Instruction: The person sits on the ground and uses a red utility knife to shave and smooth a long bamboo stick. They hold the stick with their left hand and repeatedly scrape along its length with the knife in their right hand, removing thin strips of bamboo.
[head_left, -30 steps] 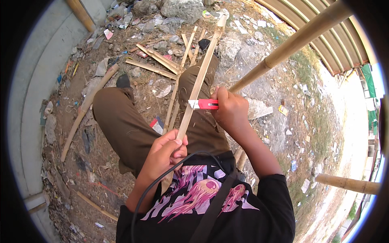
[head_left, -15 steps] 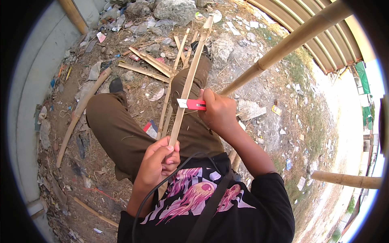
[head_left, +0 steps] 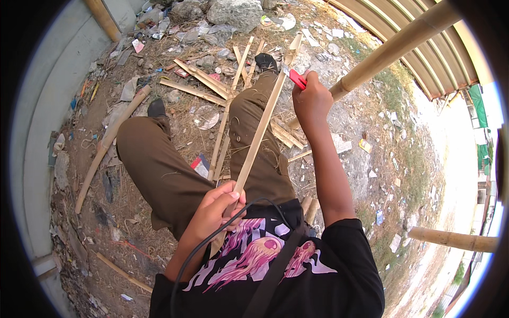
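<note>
A long, flat bamboo strip slants away from my lap over my right leg. My left hand is closed round its near end, thumb on top. Out near the far end, my right hand grips a red box cutter. Its blade lies at the strip's edge; whether it cuts in there I cannot tell. A paler sliver or flap stands up at the strip's far tip. Most of the cutter's handle is hidden inside my right fist.
Several split bamboo pieces lie on the littered ground beyond my knees. A bamboo pole slants in from the upper right, close to my right hand. A curved pole lies at left near a grey wall. Rocks sit at the back.
My right hand with the box cutter has slid away from me along the strip, from its middle to near its far end. The strip's far end has swung slightly right.
</note>
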A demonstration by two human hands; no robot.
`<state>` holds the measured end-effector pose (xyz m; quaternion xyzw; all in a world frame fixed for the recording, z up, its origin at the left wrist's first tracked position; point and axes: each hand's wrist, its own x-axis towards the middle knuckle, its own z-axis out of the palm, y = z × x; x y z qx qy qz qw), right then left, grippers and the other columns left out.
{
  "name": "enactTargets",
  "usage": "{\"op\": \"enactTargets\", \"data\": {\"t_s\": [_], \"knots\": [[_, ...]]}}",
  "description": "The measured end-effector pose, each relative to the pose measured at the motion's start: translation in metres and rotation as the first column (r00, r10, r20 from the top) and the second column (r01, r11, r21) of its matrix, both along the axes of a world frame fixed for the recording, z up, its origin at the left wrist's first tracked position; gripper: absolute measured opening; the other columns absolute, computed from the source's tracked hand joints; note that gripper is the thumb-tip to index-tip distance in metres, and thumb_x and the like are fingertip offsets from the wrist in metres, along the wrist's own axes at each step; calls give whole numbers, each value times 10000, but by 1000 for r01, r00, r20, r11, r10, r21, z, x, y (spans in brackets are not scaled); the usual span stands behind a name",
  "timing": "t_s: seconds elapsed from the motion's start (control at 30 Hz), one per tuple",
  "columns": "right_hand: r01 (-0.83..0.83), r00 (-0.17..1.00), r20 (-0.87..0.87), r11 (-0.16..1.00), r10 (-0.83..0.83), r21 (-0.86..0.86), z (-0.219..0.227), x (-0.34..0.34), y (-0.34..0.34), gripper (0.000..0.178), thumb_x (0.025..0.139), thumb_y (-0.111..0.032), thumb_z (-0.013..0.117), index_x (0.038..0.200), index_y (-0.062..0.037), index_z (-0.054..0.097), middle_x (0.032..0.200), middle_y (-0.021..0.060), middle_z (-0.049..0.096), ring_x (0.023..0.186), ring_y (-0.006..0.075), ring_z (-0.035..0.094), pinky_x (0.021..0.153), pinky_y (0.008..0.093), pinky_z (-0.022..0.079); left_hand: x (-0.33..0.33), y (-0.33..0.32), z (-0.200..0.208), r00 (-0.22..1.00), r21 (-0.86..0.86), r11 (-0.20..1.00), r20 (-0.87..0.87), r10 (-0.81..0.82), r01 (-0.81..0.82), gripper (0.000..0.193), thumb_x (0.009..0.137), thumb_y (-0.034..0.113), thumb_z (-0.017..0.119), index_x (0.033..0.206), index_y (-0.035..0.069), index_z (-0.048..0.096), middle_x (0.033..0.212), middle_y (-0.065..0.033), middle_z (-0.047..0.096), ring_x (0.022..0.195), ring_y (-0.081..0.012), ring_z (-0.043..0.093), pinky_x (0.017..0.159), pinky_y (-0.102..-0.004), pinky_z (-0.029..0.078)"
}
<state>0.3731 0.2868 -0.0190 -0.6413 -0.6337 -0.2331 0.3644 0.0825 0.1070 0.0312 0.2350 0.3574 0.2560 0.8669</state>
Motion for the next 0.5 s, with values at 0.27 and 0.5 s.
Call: {"op": "enactTargets", "data": {"t_s": [0.27,0.5], "knots": [[-69,991,-124,983,48,-172,-15,-5,9,158,974,-182,670,890,-68,600,654,166,668,562,392,668,512,492,498,-9,0,-13,1000,1,1000,9,4,-4,217,1111,247,429,1023,69,517,716,-49,513,494,-50,381,454,-216,340],[-14,967,-253,979,-39,-203,-3,-16,-8,154,936,-193,677,887,-59,618,680,187,675,662,431,689,603,518,527,-22,-2,10,953,285,931,-259,-155,228,402,1164,396,392,1256,49,573,826,-15,562,720,-58,505,658,-229,444]]}}
